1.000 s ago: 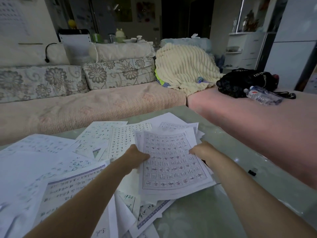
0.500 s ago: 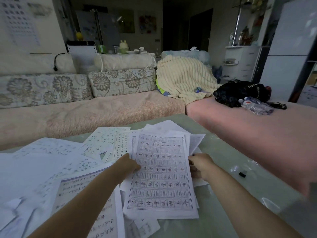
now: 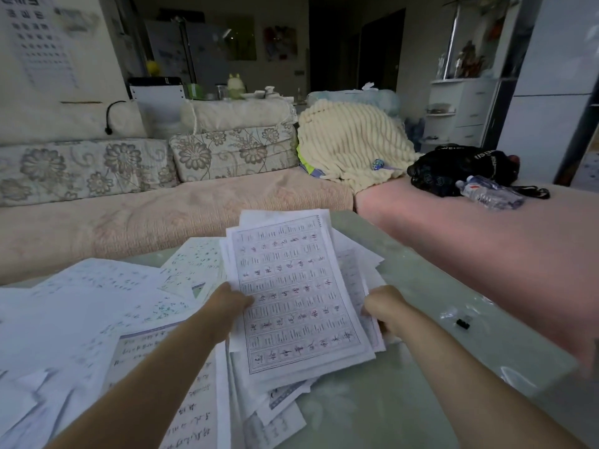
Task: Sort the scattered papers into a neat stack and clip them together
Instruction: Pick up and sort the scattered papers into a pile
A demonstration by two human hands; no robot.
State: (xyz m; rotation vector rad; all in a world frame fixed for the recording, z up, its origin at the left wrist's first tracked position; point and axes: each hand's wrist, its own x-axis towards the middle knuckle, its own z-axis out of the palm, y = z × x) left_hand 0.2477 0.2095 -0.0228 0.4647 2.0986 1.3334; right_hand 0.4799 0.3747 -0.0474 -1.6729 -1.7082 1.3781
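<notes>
Gripping a bundle of white printed sheets by its side edges, the left hand and right hand curl round the paper over the pale green glass bench, fingertips hidden behind it. Loose white papers sprawl at left, cut off by the frame. A small black clip-like object, too small to make out, lies apart at right. Beyond, a clear plastic bottle lies beside a black bag on the pink sofa.

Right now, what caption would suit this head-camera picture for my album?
Left hand and right hand grip an uneven sheaf of papers over the littered table.
</notes>
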